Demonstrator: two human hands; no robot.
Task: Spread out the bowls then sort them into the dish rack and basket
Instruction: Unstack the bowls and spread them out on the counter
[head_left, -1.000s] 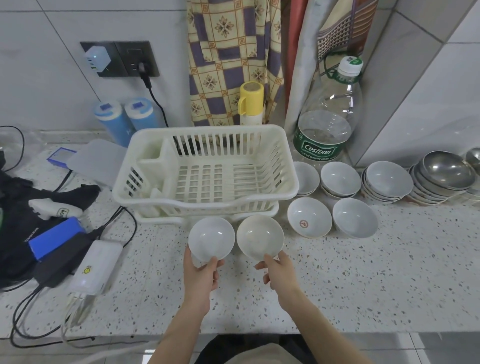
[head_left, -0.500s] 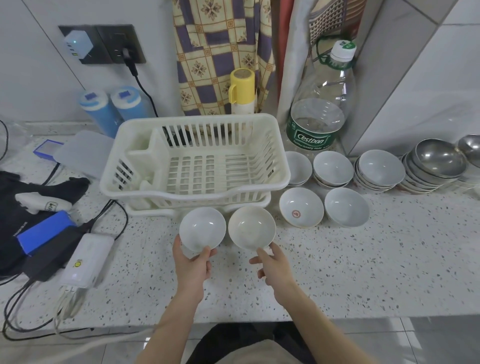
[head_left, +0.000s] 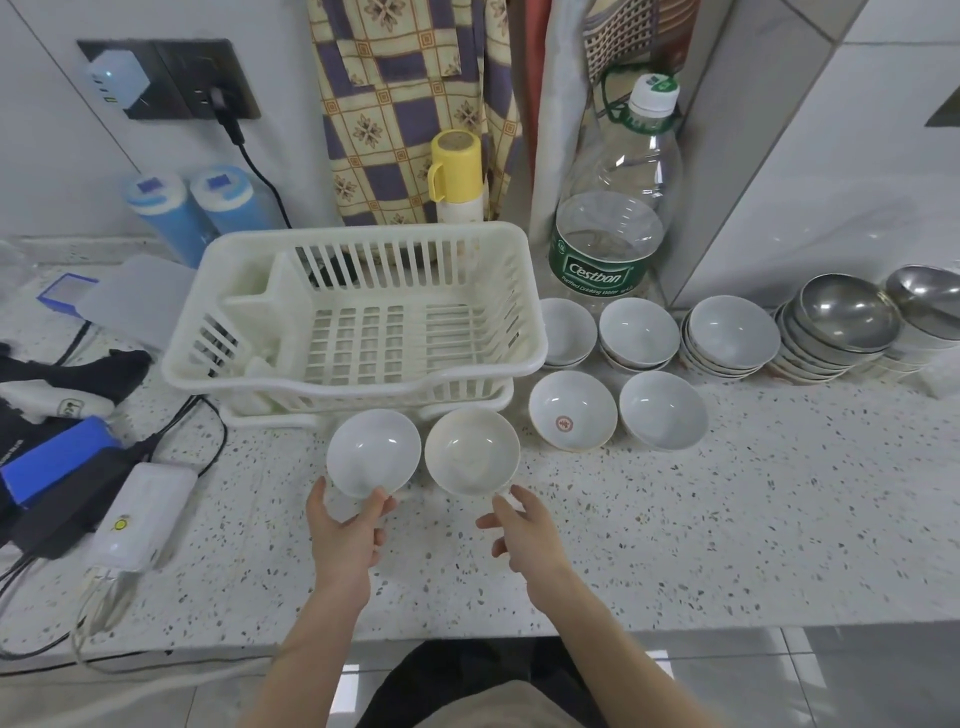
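Both bare forearms reach forward from the bottom of the view, side by side. The left hand (head_left: 345, 530) has its thumb and fingers curled in a pinching grip at its front. The right hand (head_left: 524, 527) is palm down, fingers loosely spread and relaxed, fingertips forward, gripping nothing.

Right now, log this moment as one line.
left hand: grips grey-white ceramic bowl | right hand: open, beside cream ceramic bowl | white plastic dish rack: empty

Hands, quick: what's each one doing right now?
Left hand: grips the near rim of the white bowl.
Right hand: open, fingertips at the cream bowl, no grip visible.
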